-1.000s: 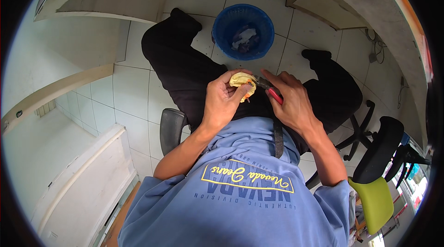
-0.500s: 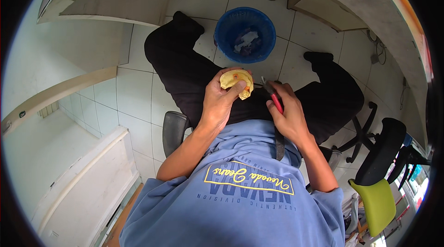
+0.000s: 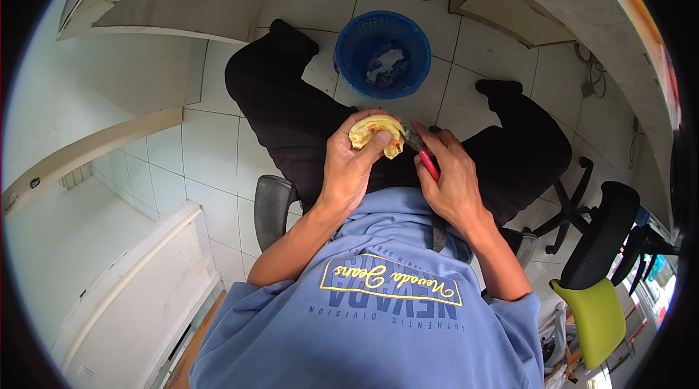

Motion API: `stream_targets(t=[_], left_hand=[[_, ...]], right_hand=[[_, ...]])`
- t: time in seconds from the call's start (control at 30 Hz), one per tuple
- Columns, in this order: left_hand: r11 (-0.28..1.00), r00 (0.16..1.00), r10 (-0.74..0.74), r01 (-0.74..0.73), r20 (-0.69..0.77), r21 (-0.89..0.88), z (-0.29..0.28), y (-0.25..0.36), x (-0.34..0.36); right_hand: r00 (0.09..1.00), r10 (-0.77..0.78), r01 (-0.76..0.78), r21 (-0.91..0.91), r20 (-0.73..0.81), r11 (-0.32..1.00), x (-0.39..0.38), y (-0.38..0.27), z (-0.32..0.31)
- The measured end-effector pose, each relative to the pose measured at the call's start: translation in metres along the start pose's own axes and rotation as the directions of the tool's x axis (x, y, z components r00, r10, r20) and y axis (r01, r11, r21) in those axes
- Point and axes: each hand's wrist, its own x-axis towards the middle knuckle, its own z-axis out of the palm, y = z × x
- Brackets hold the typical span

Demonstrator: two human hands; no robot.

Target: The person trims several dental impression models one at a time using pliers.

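My left hand [image 3: 348, 167] is closed around a pale yellow, horseshoe-shaped piece [image 3: 370, 125] that looks like a dental plaster cast, with orange patches on it. The thumb presses on its upper face. In my right hand [image 3: 456, 179] is a pair of pliers [image 3: 427, 163] with red handles and dark metal jaws. The jaws are at the right edge of the cast; whether they grip it cannot be made out. Both hands are in front of my lap.
A blue plastic basket [image 3: 345, 72] with white scraps inside stands on the tiled floor [image 3: 211, 148] between my feet. A grey curved desk edge [image 3: 619, 25] spans the upper right. Chairs with a black backrest [image 3: 608, 236] and a green part [image 3: 591, 320] are at the right.
My right hand has brought the pliers up and left, so the jaws are now at the cast's edge. The cast has tilted and shifted slightly right in my left hand.
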Motion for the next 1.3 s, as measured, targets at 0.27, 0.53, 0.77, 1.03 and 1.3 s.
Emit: stream_targets(t=[0.27,0.53,0.77,1.03,1.3], left_hand=[[1.0,1.0,-0.011,0.01,0.018,0.018,-0.007,0.001,0.003],[1.0,1.0,-0.014,0.014,0.025,-0.019,-0.006,0.007,0.006],[0.999,0.999,-0.006,0.004,0.052,0.037,-0.007,0.003,0.006],[0.94,0.994,0.051,-0.08,0.094,0.333,-0.007,0.01,0.005],[0.999,0.998,-0.033,0.033,0.063,-0.01,0.0,0.003,0.012]], right_hand=[[0.99,-0.109,0.109,-0.003,-0.091,0.994,0.005,0.014,0.005],[0.998,-0.062,0.063,0.046,-0.024,0.997,0.013,-0.001,-0.009],[0.995,-0.074,0.077,-0.046,0.061,0.996,0.015,-0.002,-0.012],[0.995,-0.083,0.087,-0.086,0.054,0.992,0.015,0.002,-0.013],[0.983,0.151,-0.151,-0.005,0.101,0.988,0.012,0.006,-0.012]])
